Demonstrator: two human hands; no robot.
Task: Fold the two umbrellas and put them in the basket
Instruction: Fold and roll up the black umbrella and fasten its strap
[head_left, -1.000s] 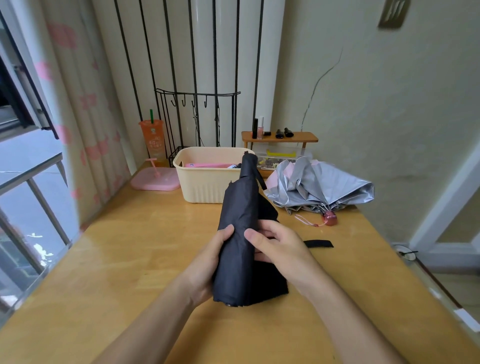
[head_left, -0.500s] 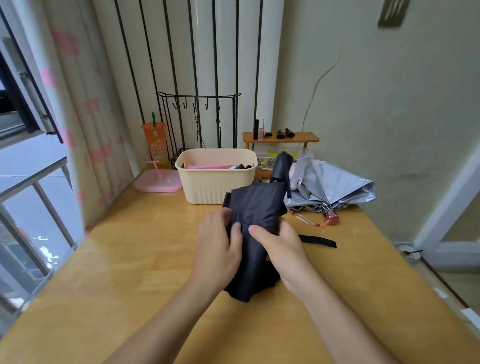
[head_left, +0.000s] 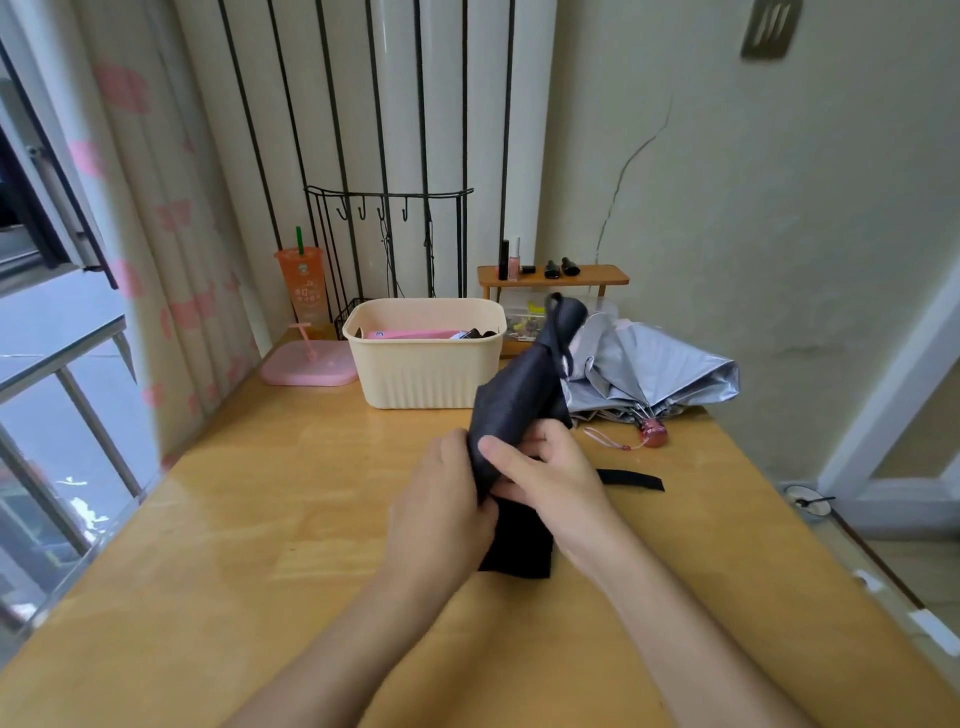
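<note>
The person's left forearm (head_left: 353, 639) and right forearm (head_left: 691, 639) are seen bare as far as the frame's lower edge; the left hand (head_left: 441, 509) and right hand (head_left: 550, 483) are likewise uncovered, with slender fingers.

Black umbrella (head_left: 524, 395) collapsed, tilted up toward far right, mid-table. Silver umbrella (head_left: 654, 371) half-open, far right. Cream basket (head_left: 426, 374) far centre.

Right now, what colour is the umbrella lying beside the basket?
The umbrella is silver-grey; the head view, the only one, shows it plainly.
</note>
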